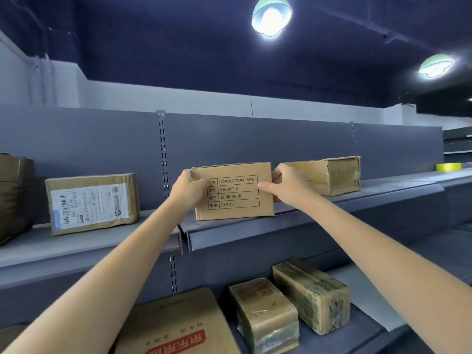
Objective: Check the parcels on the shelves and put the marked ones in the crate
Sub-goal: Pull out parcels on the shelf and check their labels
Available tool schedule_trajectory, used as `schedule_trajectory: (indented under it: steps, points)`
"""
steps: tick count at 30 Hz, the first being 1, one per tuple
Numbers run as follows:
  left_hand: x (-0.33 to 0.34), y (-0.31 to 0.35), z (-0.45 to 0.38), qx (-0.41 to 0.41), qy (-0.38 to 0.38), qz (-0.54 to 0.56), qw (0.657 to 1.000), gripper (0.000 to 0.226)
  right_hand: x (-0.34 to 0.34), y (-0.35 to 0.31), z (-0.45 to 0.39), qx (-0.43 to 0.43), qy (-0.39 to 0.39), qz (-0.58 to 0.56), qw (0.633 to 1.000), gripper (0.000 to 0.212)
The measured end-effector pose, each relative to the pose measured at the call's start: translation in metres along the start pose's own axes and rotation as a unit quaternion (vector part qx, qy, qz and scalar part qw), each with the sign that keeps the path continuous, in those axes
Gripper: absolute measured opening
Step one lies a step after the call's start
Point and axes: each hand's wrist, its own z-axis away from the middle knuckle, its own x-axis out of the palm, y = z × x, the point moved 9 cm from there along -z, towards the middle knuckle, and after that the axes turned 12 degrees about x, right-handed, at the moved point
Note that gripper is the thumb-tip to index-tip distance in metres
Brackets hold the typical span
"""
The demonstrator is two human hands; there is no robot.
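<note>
A brown cardboard parcel (233, 191) printed "CORRECTION TAPE" stands upright near the front of the upper grey shelf (319, 215). My left hand (190, 187) grips its left edge and my right hand (283, 183) grips its right edge, thumb on the printed face. No mark is visible on the face turned to me. The crate is out of view.
On the upper shelf, a labelled taped parcel (93, 203) sits left, a dark wrapped one (15, 195) far left, a taped box (329, 175) right, and a yellow tape roll (448, 166) far right. The lower shelf holds a large red-printed box (176, 325) and two taped parcels (265, 312) (310, 293).
</note>
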Motion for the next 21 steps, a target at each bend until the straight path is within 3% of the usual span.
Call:
schedule_trajectory:
  steps: [4,7,12,16,19,21]
  points:
    - [-0.028,-0.005,0.012,0.005,0.028,0.049,0.998,0.028,0.006,-0.013,0.016,-0.006,0.021,-0.001,1.0,0.033]
    - [-0.042,-0.001,0.02,0.007,0.055,0.083,0.995,0.017,0.007,-0.008,0.022,0.022,0.035,-0.077,0.996,0.039]
    - [-0.051,0.012,0.04,-0.054,0.073,0.107,0.99,0.045,0.001,-0.004,0.027,0.029,0.078,-0.093,0.992,0.05]
    - [-0.052,0.025,0.052,-0.091,0.045,0.087,0.991,0.038,0.002,0.0,0.02,0.087,-0.043,-0.191,0.977,0.069]
    - [-0.043,0.032,0.068,-0.126,0.011,0.107,0.986,0.027,0.019,0.009,0.025,0.167,-0.224,-0.264,0.923,0.069]
    - [-0.031,0.04,0.079,-0.129,-0.003,0.123,0.984,0.024,0.029,0.007,0.03,0.165,-0.297,-0.292,0.894,0.059]
